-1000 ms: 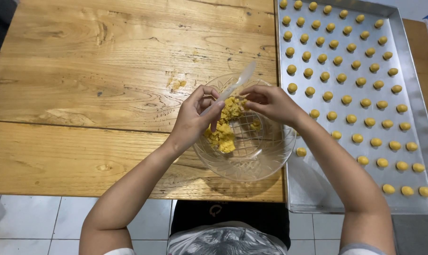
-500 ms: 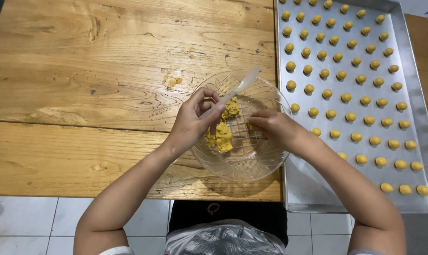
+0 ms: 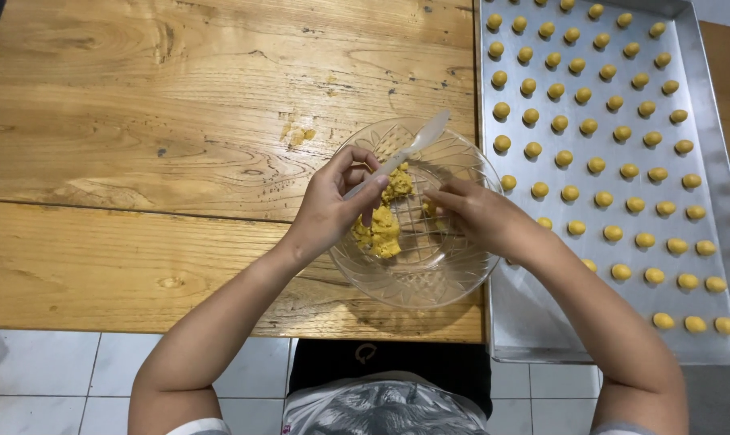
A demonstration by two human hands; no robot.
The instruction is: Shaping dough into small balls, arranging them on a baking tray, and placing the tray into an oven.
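Note:
A clear patterned glass bowl (image 3: 429, 278) stands at the table's front edge with a lump of yellow dough (image 3: 381, 229) in it. My left hand (image 3: 332, 205) holds a clear plastic spoon (image 3: 417, 143) over the bowl, its handle pointing up and to the right past the rim. My right hand (image 3: 477, 213) is over the bowl's right half, fingers pinched on a small bit of yellow dough. To the right lies a metal baking tray (image 3: 534, 322) lined with rows of several small yellow dough balls (image 3: 602, 197).
The wooden table (image 3: 139, 145) stretches left of the bowl, with a few dough crumbs (image 3: 300, 133) just beyond the bowl. White floor tiles (image 3: 43, 379) show below the table's front edge. The tray's near left corner is bare metal.
My right hand has dropped from the spoon's tip down into the bowl's right side. The left hand with the spoon has stayed nearly in place.

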